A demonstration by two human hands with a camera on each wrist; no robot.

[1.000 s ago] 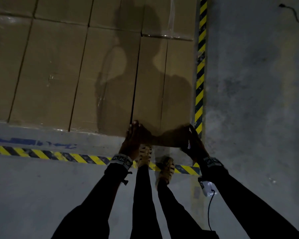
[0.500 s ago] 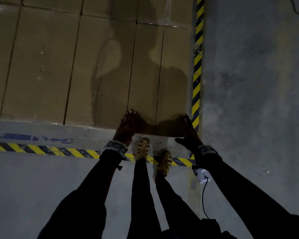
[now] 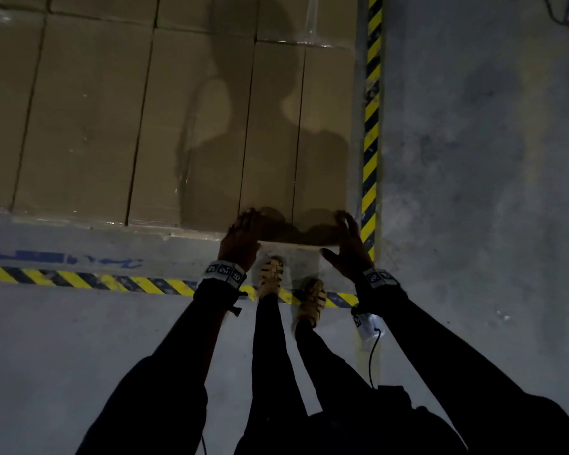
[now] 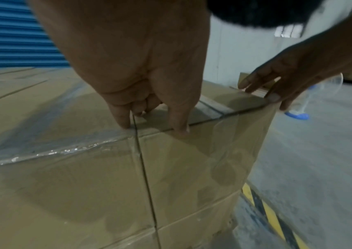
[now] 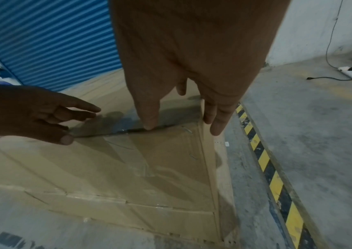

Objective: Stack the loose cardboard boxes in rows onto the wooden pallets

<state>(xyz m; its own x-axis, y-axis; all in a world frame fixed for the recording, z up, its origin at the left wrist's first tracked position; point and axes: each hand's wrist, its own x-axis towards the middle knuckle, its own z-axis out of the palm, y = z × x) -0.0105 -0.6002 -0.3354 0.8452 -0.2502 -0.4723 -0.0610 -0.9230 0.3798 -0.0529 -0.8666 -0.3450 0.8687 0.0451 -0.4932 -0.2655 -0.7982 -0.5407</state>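
1. I see the grey concrete floor (image 3: 473, 192) with its yellow-and-black striped tape (image 3: 372, 126).
2. The brown cardboard boxes (image 3: 112, 119) sit packed in rows; the corner box (image 3: 296, 126) ends the row.
3. My left hand (image 3: 242, 239) and right hand (image 3: 349, 244) rest on its near corners, fingers (image 4: 179, 121) straight, gripping nothing.

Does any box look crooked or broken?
No broken box shows. The corner box under the left hand and right hand sticks out slightly toward the person, past its neighbour, so the row's front edge isn't flush.
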